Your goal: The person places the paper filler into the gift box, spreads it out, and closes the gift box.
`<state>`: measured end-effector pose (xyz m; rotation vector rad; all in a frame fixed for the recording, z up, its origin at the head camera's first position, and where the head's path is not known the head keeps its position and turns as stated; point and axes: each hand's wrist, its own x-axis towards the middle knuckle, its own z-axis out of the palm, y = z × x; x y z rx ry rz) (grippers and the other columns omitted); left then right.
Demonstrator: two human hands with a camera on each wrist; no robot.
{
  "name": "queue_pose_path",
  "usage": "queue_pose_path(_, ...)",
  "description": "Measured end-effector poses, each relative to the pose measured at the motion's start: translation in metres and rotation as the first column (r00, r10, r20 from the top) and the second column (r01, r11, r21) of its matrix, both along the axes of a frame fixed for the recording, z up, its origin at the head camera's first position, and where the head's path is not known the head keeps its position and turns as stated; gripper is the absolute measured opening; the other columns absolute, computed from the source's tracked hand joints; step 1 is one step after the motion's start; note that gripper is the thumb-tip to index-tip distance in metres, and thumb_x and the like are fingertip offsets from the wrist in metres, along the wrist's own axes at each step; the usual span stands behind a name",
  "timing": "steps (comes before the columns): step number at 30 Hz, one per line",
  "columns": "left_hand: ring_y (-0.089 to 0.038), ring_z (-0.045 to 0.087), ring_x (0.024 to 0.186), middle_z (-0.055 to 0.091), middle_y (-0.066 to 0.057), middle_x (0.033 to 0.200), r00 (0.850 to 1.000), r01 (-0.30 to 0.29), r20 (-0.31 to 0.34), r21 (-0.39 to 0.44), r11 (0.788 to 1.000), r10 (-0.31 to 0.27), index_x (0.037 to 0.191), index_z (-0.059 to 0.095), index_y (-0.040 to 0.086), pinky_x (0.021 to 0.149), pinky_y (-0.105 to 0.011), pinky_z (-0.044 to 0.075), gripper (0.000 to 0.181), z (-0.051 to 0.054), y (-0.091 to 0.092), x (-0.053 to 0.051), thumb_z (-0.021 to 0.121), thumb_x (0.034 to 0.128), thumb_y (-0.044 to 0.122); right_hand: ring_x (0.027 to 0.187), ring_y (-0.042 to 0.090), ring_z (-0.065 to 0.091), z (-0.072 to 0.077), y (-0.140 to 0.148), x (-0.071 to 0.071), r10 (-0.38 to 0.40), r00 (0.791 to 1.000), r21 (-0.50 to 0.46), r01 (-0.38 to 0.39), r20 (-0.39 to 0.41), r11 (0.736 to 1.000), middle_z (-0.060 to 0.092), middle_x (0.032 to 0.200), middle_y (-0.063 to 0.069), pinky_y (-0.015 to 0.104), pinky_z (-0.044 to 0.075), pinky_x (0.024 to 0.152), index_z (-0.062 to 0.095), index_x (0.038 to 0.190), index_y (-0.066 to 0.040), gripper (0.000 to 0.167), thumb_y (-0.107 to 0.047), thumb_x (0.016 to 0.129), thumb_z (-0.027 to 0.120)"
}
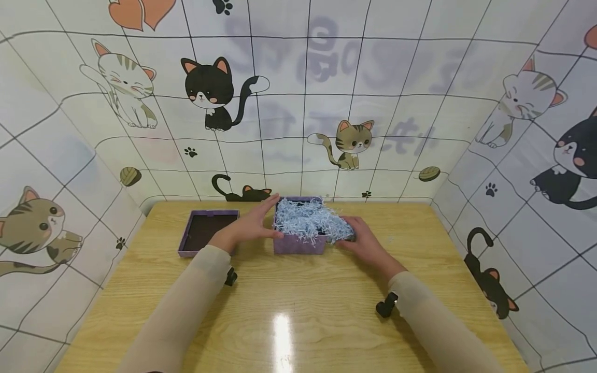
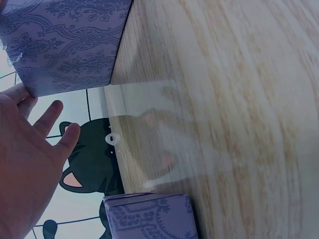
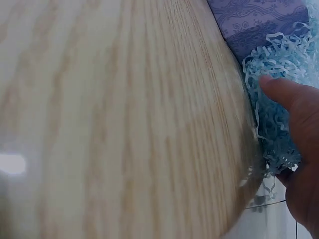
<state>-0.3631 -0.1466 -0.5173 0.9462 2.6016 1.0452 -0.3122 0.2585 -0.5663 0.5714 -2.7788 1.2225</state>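
Note:
A purple patterned box (image 1: 298,245) stands toward the back of the table, filled with pale blue shredded paper (image 1: 303,215). The paper spills over the box's right side in a loose clump (image 3: 276,117). My right hand (image 1: 366,242) grips that clump, its thumb on the near side and the fingers partly hidden behind. At the box's left side my left hand (image 1: 249,225) touches the wall with fingers spread, as the left wrist view shows beside the patterned wall (image 2: 70,45). Left of the box lies an open, shallow purple lid (image 1: 205,230) with a dark inside, partly behind my left hand.
The wooden table (image 1: 289,290) reaches back to a wall (image 1: 284,114) printed with cats and grid lines. Similar side walls rise at left and right. A bright light reflection shows on the table's front part.

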Motion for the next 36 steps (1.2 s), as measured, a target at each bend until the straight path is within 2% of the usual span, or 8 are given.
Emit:
queue_pose_path(8,-0.032,0.006,0.171,0.004,-0.005,0.187,1.000,0.010,-0.007,0.006,1.000,-0.010,0.180,0.006,0.027,0.130,-0.070,0.018,0.126,0.002,0.000,-0.001,0.086,0.0906,0.064,0.141,0.040,0.055,0.003,0.000,-0.003,-0.068,0.997,-0.146,0.074,0.040,0.987,0.061,0.149,0.019,0.059,0.039,0.122,0.064,0.152,-0.005,0.058,0.000,0.097,0.081)
queue_pose_path(12,-0.031,0.006,0.171,0.004,-0.004,0.187,1.000,0.007,-0.005,0.007,1.000,-0.007,0.180,0.006,0.028,0.130,-0.070,0.018,0.126,0.002,0.001,-0.002,0.086,0.0903,0.065,0.144,0.040,0.055,0.010,0.003,-0.001,-0.099,0.991,-0.189,0.115,0.093,0.975,0.062,0.154,0.018,0.061,0.043,0.120,0.064,0.152,-0.006,0.055,-0.007,0.100,0.081)
queue_pose_path(15,-0.031,0.006,0.171,0.003,-0.003,0.187,1.000,0.004,-0.006,0.003,1.000,-0.004,0.180,0.006,0.029,0.131,-0.069,0.018,0.126,0.001,0.000,-0.003,0.085,0.0899,0.068,0.140,0.038,0.059,0.018,0.006,0.003,-0.108,0.987,-0.197,0.130,0.120,0.972,0.064,0.153,0.017,0.058,0.049,0.114,0.064,0.152,-0.007,0.053,-0.012,0.101,0.082)
queue_pose_path(18,-0.031,0.006,0.171,0.004,-0.003,0.187,1.000,0.002,-0.006,0.003,1.000,-0.002,0.180,0.007,0.029,0.131,-0.069,0.018,0.126,0.001,0.000,-0.004,0.084,0.0896,0.069,0.128,0.033,0.065,0.025,0.009,0.007,-0.110,0.981,-0.250,0.148,0.158,0.957,0.069,0.144,0.017,0.044,0.057,0.101,0.068,0.148,-0.008,0.049,-0.015,0.101,0.083)
queue_pose_path(23,-0.031,0.006,0.171,0.003,-0.003,0.187,1.000,0.001,-0.003,0.003,1.000,-0.001,0.180,0.007,0.028,0.131,-0.069,0.018,0.125,0.003,0.000,-0.003,0.086,0.0904,0.065,0.115,0.019,0.066,0.039,0.012,0.010,-0.101,0.976,-0.359,0.165,0.192,0.919,0.069,0.140,0.020,0.021,0.056,0.088,0.068,0.146,-0.002,0.046,-0.012,0.103,0.081)
queue_pose_path(27,-0.032,0.007,0.171,0.003,-0.002,0.187,1.000,0.001,-0.013,-0.003,1.000,-0.001,0.180,0.007,0.027,0.130,-0.069,0.019,0.126,0.001,0.000,-0.003,0.086,0.0898,0.065,0.120,0.016,0.065,0.051,0.013,0.012,-0.099,0.978,-0.376,0.163,0.184,0.912,0.068,0.144,0.018,0.020,0.055,0.090,0.066,0.150,-0.004,0.049,-0.016,0.105,0.080)
queue_pose_path(33,-0.033,0.007,0.171,0.002,-0.002,0.187,1.000,0.005,-0.007,0.000,1.000,-0.005,0.181,0.007,0.027,0.130,-0.070,0.018,0.127,-0.002,0.001,-0.003,0.085,0.0892,0.068,0.111,0.015,0.068,0.068,0.011,0.010,-0.088,0.986,-0.406,0.140,0.145,0.903,0.070,0.137,0.019,0.022,0.059,0.084,0.067,0.149,-0.005,0.047,-0.014,0.104,0.080)
queue_pose_path(36,-0.033,0.006,0.171,0.002,-0.002,0.187,1.000,0.005,-0.004,-0.007,1.000,-0.005,0.181,0.007,0.028,0.130,-0.070,0.018,0.127,-0.003,0.000,-0.003,0.084,0.0893,0.070,0.108,0.017,0.069,0.076,0.007,0.007,-0.075,0.991,-0.400,0.115,0.113,0.909,0.071,0.133,0.017,0.023,0.059,0.081,0.067,0.148,-0.005,0.046,-0.015,0.105,0.079)
